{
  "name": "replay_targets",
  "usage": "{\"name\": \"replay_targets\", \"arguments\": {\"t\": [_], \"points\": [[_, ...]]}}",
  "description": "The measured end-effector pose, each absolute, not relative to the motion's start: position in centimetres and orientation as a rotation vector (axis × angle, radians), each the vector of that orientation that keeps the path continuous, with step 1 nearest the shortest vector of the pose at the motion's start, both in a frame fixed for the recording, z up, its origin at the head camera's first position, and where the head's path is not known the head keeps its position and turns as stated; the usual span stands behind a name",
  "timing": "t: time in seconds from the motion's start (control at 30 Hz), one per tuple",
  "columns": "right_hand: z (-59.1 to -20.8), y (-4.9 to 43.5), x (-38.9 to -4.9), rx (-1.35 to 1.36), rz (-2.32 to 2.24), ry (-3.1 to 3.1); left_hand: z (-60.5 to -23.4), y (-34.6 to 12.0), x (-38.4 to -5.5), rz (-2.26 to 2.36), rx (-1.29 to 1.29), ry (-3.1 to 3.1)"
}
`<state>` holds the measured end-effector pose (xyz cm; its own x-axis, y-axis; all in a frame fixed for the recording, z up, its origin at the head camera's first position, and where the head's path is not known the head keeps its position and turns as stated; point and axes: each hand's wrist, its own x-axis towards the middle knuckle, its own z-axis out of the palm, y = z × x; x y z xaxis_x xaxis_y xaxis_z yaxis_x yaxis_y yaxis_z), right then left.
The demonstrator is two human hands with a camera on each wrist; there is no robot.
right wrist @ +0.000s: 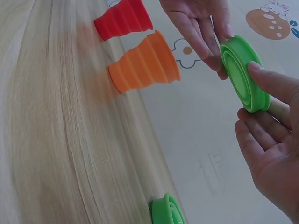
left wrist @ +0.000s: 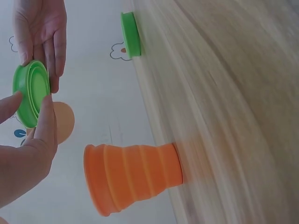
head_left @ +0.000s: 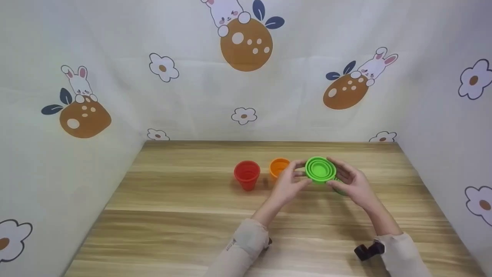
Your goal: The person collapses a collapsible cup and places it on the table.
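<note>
A green collapsible cup (head_left: 320, 169), folded flat into rings, is held above the table between both hands. My left hand (head_left: 287, 182) grips its left rim, thumb in front and fingers behind. On the opposite rim, my right hand (head_left: 355, 184) pinches it the same way; in the right wrist view that thumb (right wrist: 266, 77) presses the cup's outer wall. A second flattened green cup (right wrist: 167, 211) lies on the table, mostly hidden behind the right hand in the head view. An expanded orange cup (left wrist: 133, 176) stands upright near the left hand, which partly covers it from above.
An expanded red cup (head_left: 247, 175) stands left of the orange one on the wooden table (head_left: 173, 231). A printed cloth (head_left: 192, 100) with rabbits and flowers walls the table at the back and sides. A black wrist mount (head_left: 369, 251) sits by the right sleeve.
</note>
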<state>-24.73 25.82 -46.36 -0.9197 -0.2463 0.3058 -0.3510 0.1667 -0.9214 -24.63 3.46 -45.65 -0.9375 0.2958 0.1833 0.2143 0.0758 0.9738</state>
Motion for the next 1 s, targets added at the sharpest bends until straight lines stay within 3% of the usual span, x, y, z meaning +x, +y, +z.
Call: {"name": "replay_targets", "arguments": {"t": [0.37, 1.0], "points": [[-47.0, 26.2, -25.0, 0.531, 1.874, -2.316, -45.9, 3.8, -24.3, 1.903, 0.651, 2.387], [-49.7, 25.5, -26.5, 0.349, 1.833, -2.512, -47.1, 5.5, -25.4, 1.523, 0.537, 2.426]]}}
